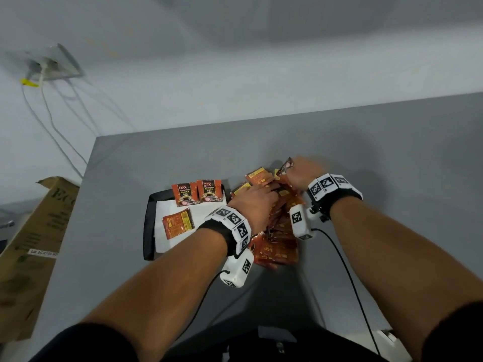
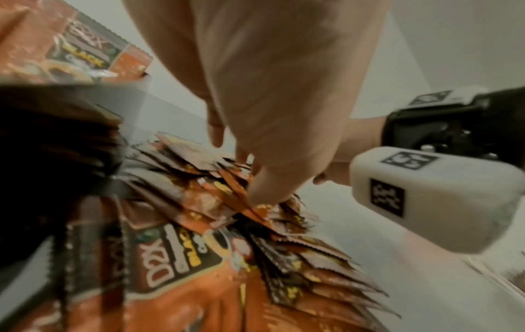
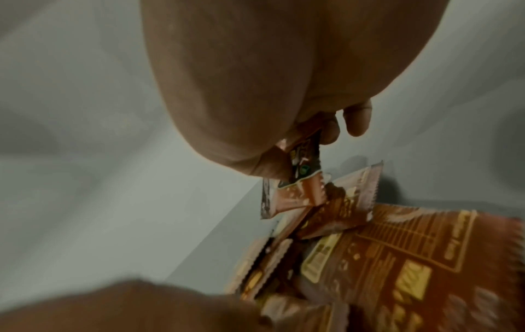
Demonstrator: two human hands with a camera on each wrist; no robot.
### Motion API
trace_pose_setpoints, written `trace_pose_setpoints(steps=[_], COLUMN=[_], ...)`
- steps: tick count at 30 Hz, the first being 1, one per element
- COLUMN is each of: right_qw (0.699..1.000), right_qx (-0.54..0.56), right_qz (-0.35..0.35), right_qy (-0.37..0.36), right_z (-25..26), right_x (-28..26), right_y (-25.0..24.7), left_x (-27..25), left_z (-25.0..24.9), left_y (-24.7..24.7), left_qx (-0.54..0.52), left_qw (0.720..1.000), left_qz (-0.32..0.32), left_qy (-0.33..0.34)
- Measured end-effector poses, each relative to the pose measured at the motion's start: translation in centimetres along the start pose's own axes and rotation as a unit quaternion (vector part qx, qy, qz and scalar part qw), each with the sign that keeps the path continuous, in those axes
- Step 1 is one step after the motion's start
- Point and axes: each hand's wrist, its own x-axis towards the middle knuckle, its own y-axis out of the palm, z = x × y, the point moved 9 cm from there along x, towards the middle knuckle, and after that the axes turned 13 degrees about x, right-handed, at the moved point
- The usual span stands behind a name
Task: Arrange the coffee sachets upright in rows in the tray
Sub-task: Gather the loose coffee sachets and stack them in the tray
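Note:
A black tray (image 1: 150, 226) with a white liner sits left of centre on the grey table. Two orange-and-black coffee sachets (image 1: 184, 193) stand upright along its far edge, and a third sachet (image 1: 177, 226) lies flat inside. Right of the tray lies a loose pile of sachets (image 1: 277, 246) (image 2: 227, 202). My left hand (image 1: 257, 199) rests on the pile, fingers stretched out, its thumb tip (image 2: 264, 193) pressing on the packets. My right hand (image 1: 300, 168) (image 3: 312, 139) is at the pile's far end and pinches one sachet (image 1: 285, 165) (image 3: 301, 166), lifted above the others.
A cardboard box (image 1: 34, 244) stands off the table's left edge. A wall socket (image 1: 52, 66) with hanging cables is at the back left. Black cables trail from both wrist cameras toward me. Bare grey tabletop lies beyond and to the right of the pile.

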Motion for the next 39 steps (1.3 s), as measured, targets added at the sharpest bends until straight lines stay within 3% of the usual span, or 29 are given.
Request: trace_pose_setpoints(steps=[6, 12, 16, 19, 21, 24, 29, 35, 39], right_qw=[0.996, 0.994, 1.0, 1.0, 0.998, 0.996, 0.987, 0.996, 1.0], right_qx=[-0.065, -0.098, -0.025, 0.006, 0.042, 0.079, 0.154, 0.093, -0.007], right_qz=[0.055, 0.038, -0.001, 0.0, -0.002, -0.012, -0.032, -0.001, -0.011], right_qy=[-0.016, -0.008, -0.001, -0.011, -0.036, -0.046, -0.016, 0.017, 0.02], right_z=[-0.6, -1.0, -0.1, -0.4, 0.0, -0.2, -2.1, -2.6, -2.6], right_x=[1.8, 1.4, -1.3, -1.8, -2.6, -3.8, -4.0, -3.4, -2.8], right_y=[1.6, 1.3, -0.3, -0.8, -1.8, -3.5, -3.9, -0.8, 0.5], left_x=[0.7, 0.0, -0.2, -0.3, -0.4, 0.1, 2.4, 3.1, 3.9], left_z=[-0.5, -0.6, -1.0, -0.6, 0.3, 2.8, 5.8, 5.7, 6.2], left_y=[0.3, 1.4, 1.3, 0.6, -0.7, -1.9, -0.5, 2.0, 2.3], left_qx=[0.057, 0.02, 0.057, 0.04, -0.045, -0.14, -0.069, 0.007, 0.007], left_qw=[0.998, 0.999, 0.995, 0.997, 0.998, 0.985, 0.97, 0.946, 0.961], left_qz=[-0.007, 0.034, 0.075, 0.059, 0.038, 0.062, 0.112, 0.145, 0.118], left_qy=[0.002, 0.007, 0.032, 0.035, 0.01, -0.085, -0.206, -0.289, -0.248])
